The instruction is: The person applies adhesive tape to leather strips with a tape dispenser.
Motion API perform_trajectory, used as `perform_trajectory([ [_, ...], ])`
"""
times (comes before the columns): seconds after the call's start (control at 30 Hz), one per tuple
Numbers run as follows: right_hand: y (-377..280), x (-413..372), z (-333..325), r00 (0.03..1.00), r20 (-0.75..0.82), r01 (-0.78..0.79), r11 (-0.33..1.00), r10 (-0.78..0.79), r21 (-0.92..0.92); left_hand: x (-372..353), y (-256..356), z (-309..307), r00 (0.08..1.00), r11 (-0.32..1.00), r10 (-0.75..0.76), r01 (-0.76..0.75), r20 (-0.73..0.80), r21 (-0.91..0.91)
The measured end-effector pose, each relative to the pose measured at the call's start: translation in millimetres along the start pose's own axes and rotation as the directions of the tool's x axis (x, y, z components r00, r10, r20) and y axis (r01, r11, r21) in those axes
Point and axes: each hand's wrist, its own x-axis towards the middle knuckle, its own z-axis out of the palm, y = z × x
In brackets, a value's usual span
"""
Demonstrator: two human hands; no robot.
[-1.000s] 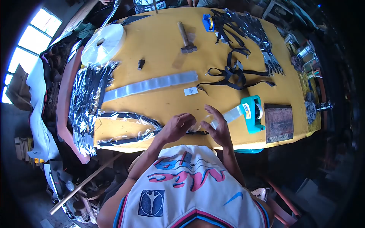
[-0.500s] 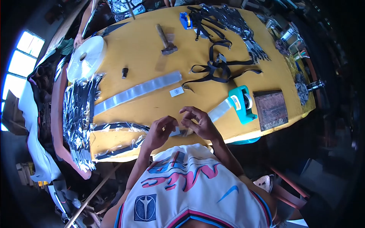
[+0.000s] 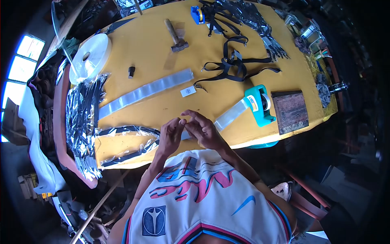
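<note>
Meeting fingertip to fingertip at the near edge of the yellow table (image 3: pixel 154 49), the left hand (image 3: pixel 170 136) and right hand (image 3: pixel 202 131) bunch over the end of a clear tape strip (image 3: pixel 231 115). The right hand's fingers curl shut on that end. The left hand's fingers are drawn together against it, but I cannot tell whether they grip the tape. The strip runs right and slightly farther away to a teal tape dispenser (image 3: pixel 260 105), just beside a dark wooden block (image 3: pixel 289 112). Left of the left hand lies a black strap in a clear bag (image 3: pixel 126 140), with a pile of bagged straps (image 3: pixel 83 118) at the left edge. Farther off are a long clear plastic sleeve (image 3: pixel 146 92), a small white label (image 3: pixel 188 91), loose black straps (image 3: pixel 235 65), a hammer (image 3: pixel 175 35) and a roll of clear film (image 3: pixel 90 59).
</note>
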Motion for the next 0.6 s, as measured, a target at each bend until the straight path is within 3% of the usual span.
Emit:
perform_trajectory([
  [0.07, 2.0, 1.1, 1.9, 0.995, -0.036, -0.089, 0.993, 0.092, 0.071, -2.9, -2.0, -0.1, 0.998, 0.998, -0.061, 0.061, 0.001, -0.018],
  [0.13, -3.4, 3.8, 2.4, 0.991, -0.044, -0.123, 0.989, 0.127, 0.077, -7.3, -2.7, -0.3, 0.955, 0.905, -0.279, 0.297, 0.100, -0.305],
  [0.17, -5.8, 4.9, 2.6, 0.986, -0.055, -0.155, 0.984, 0.160, 0.082, -7.7, -2.2, 1.0, 0.953, 0.902, -0.288, 0.304, 0.097, -0.308],
  [0.23, -5.6, 5.3, 0.6, 0.982, -0.042, -0.179, 0.980, 0.183, 0.093, -5.4, 2.6, 2.9, 0.974, 0.871, -0.216, 0.225, 0.072, -0.437],
  [0.37, -9.2, 6.9, -5.4, 0.983, -0.035, -0.175, 0.982, 0.178, 0.066, -9.0, 8.8, -6.0, 0.986, 0.886, -0.129, 0.163, 0.106, -0.435],
  [0.43, -4.4, 5.4, -7.0, 0.997, 0.016, -0.076, 0.997, 0.076, -0.022, -9.2, 5.2, -9.4, 0.994, 0.872, -0.085, 0.104, 0.062, -0.478],
  [0.6, -14.5, 4.1, -8.1, 0.994, 0.010, -0.109, 0.988, 0.111, -0.111, -8.7, 6.7, -14.0, 0.994, 0.950, -0.098, 0.108, 0.048, -0.292],
])
